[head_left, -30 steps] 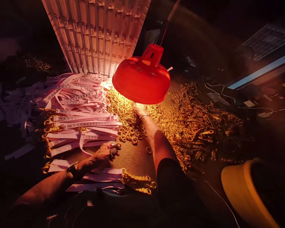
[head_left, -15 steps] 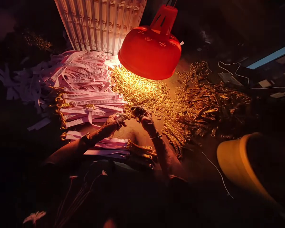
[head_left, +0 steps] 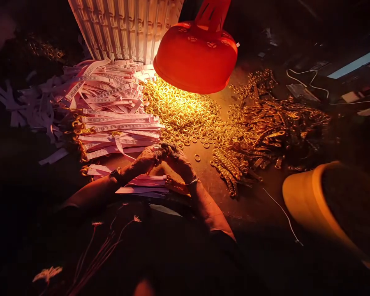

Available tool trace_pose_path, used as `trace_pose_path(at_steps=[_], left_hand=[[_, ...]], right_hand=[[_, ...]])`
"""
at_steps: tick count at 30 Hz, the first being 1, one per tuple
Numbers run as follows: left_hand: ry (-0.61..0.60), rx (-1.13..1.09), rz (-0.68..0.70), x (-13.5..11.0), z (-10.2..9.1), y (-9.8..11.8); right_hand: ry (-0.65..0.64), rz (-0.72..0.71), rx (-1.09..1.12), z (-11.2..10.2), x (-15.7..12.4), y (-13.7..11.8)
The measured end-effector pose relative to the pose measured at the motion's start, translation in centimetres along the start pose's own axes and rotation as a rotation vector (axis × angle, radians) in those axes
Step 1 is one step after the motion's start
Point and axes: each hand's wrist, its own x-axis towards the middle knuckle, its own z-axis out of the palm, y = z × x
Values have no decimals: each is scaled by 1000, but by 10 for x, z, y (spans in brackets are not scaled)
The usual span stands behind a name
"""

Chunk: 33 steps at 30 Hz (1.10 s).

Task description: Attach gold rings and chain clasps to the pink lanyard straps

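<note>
My left hand [head_left: 148, 159] and my right hand [head_left: 178, 161] meet at the fingertips, pinching a small gold link [head_left: 167, 149] between them. Its exact shape is hidden by my fingers, which look covered in something dark and textured. A watch sits on my left wrist [head_left: 115, 173], and a thin bangle circles my right wrist [head_left: 191, 181]. Just beyond my hands lies a heap of gold rings [head_left: 181, 115], with one loose ring [head_left: 197, 158] apart from it. Pale pink strips [head_left: 120, 123] with gold chain ends lie stacked to the left, and more strips [head_left: 142, 190] lie under my forearms.
A red lamp shade [head_left: 195, 57] hangs low over the rings. A heap of gold chain lengths [head_left: 271, 131] lies to the right, and a yellow tub [head_left: 302, 201] stands at lower right. A ribbed white panel [head_left: 123, 28] rises behind the strips; white wires [head_left: 308, 80] lie at upper right.
My right hand has come back from the rings and joined my left at the fingertips. The view has tilted, so the lamp and heaps sit higher in the picture.
</note>
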Motion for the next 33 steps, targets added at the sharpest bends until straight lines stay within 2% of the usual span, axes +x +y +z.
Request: trace_pose_path(at_steps=[3,8,10,17,21,27,30,33], left_hand=[[27,-15,17,4,1,-1],[126,-8,62,12,2,-4],[188,13,80,14,4,-5],[217,136,143,13,13,-8],[190,194,132,8,14,-3],[88,227,94,9,10,-2],[45,203,61,14,6,2],[-19,163,-98,20,-1,7]], right_hand=[[-42,-18,29,3,1,-3],[218,92,222,16,4,-3],[227,123,231,16,1,-1],[289,19,-5,5,-13,-3],[241,-52,-106,0,-12,-9],[188,30,-11,-1,-7,-8],[311,-74,-213,2,-7,0],[433,-232,-467,6,-9,8]])
